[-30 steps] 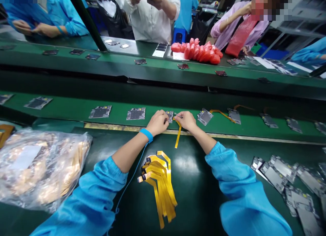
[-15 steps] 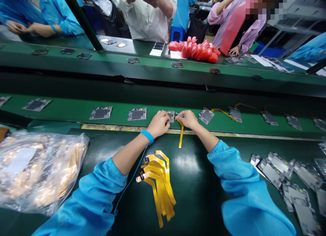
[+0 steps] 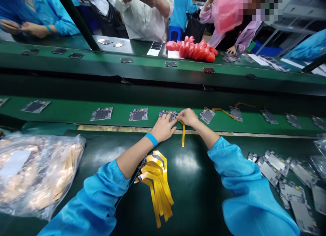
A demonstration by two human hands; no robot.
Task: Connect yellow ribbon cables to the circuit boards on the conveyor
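Observation:
My left hand (image 3: 164, 128), with a blue wrist strap (image 3: 152, 139), rests its outstretched fingers on the near edge of a grey circuit board (image 3: 166, 113) on the green belt. At that board's right edge, my right hand (image 3: 188, 117) pinches the upper end of a yellow flex cable (image 3: 183, 136). The cable's tail hangs toward me over the belt's front edge; its tip is hidden by my fingers. Below my hands, a bunch of yellow flex cables (image 3: 159, 185) lies on the dark green table. Another board (image 3: 206, 115) with a cable lies right of my right hand.
More boards sit along the belt, including one (image 3: 138, 114) to the left. A clear plastic bag of cables (image 3: 38, 171) lies at left, and a pile of boards (image 3: 292, 188) at right. Across a second belt, people work near red bundles (image 3: 192, 49).
My left hand's fingers have straightened and spread over the near edge of the board, where they were curled before. My right hand stays at the board's right edge with the cable.

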